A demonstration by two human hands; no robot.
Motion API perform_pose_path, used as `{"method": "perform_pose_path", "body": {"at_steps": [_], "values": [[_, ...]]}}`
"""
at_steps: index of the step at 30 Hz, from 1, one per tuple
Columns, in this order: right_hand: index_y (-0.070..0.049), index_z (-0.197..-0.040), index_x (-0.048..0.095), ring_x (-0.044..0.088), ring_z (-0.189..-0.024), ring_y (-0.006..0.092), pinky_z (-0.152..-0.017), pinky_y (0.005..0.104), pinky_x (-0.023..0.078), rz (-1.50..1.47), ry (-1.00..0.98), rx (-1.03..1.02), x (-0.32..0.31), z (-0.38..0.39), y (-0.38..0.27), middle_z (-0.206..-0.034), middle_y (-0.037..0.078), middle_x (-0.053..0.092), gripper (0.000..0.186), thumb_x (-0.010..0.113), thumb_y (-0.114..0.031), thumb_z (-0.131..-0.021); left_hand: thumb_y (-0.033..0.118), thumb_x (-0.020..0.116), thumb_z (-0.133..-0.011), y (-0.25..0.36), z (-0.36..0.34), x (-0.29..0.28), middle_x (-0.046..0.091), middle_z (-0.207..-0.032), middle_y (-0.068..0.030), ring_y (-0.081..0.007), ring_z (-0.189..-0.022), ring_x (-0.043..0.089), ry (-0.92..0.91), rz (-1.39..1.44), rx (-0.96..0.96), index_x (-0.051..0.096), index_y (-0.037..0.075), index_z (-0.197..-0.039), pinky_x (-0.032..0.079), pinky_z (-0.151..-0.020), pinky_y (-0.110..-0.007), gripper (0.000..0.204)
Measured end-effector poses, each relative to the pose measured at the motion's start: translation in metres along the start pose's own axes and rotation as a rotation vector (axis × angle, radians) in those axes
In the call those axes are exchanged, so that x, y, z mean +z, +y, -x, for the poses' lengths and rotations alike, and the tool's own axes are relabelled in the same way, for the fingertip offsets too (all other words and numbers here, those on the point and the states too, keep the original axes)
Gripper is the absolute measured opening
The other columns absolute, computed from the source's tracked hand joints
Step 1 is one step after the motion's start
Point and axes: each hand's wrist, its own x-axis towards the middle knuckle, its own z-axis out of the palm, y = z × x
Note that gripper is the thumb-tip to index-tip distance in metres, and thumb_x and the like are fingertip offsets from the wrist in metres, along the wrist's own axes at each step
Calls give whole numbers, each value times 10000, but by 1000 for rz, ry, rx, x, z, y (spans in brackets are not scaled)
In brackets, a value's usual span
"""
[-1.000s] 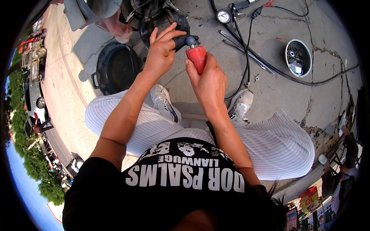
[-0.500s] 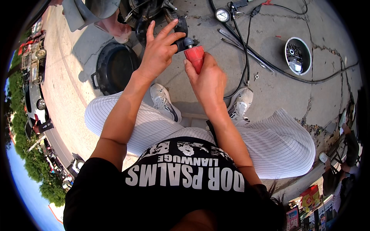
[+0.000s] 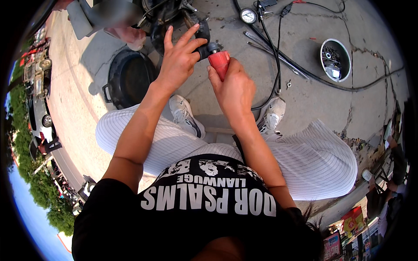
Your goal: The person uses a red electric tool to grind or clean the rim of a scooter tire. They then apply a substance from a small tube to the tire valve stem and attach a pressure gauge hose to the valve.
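My left hand (image 3: 179, 58), fingers spread, lies over a black part (image 3: 199, 32) of the machine at the top. Whether its fingertips press on that part, I cannot tell. To its right, my right hand (image 3: 235, 89) is closed around a red tool (image 3: 219, 65) with a metal collar and a dark, rounded, socket-like end (image 3: 212, 46). That end sits close to the black part, and contact between them is hidden. A black hose (image 3: 265, 102) curves up from below my right hand; where it joins is out of sight.
A black basin (image 3: 132, 80) stands at the left. On the concrete at the right lie a pressure gauge (image 3: 248, 16), metal bars (image 3: 278, 56) and a long black hose (image 3: 339, 89). A metal bowl (image 3: 348, 58) holds small hardware. My shoes (image 3: 272, 115) flank the work.
Both hands and the red tool hold nearly the same pose. The surroundings shift slightly in the picture.
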Motion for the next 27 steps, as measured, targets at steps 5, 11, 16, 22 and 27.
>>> {"method": "perform_pose_path", "body": {"at_steps": [5, 11, 16, 22, 27], "values": [[33, -1069, 591, 662, -701, 409, -621, 473, 525, 16, 0, -10, 1, 0, 2, -891, 228, 664, 469, 710, -359, -842, -74, 585, -652, 1, -2, 0, 641, -1191, -2, -227, -1388, 404, 5, -5, 13, 580, 26, -621, 134, -1125, -643, 105], [30, -1088, 582, 662, -702, 414, -625, 471, 530, 25, 10, -29, 3, 0, 3, -914, 227, 665, 477, 712, -356, -840, -62, 594, -661, 1, -1, 0, 642, -1184, -4, -222, -1384, 409, -7, -21, 16, 590, 29, -632, 127, -1120, -652, 96], [29, -1081, 582, 662, -704, 415, -629, 473, 529, 46, 8, -49, -1, 1, 0, -919, 228, 665, 468, 715, -347, -837, -58, 594, -672, 2, -1, 0, 644, -1178, 3, -218, -1380, 414, -3, -39, 10, 598, 34, -641, 127, -1120, -653, 96], [19, -1005, 569, 660, -656, 350, -578, 423, 532, 119, 28, -57, 2, -2, 10, -820, 177, 633, 436, 742, -329, -807, -75, 589, -668, 1, -1, 1, 645, -1176, 6, -221, -1378, 416, 3, -25, -1, 596, 30, -643, 126, -1120, -651, 108], [27, -1029, 580, 659, -665, 392, -589, 453, 526, 45, 24, -43, 1, -1, 6, -867, 207, 658, 442, 719, -345, -833, -108, 572, -641, 0, -2, 4, 643, -1191, -5, -240, -1382, 411, 16, 34, -44, 532, 23, -608, 114, -1125, -642, 141]]}}
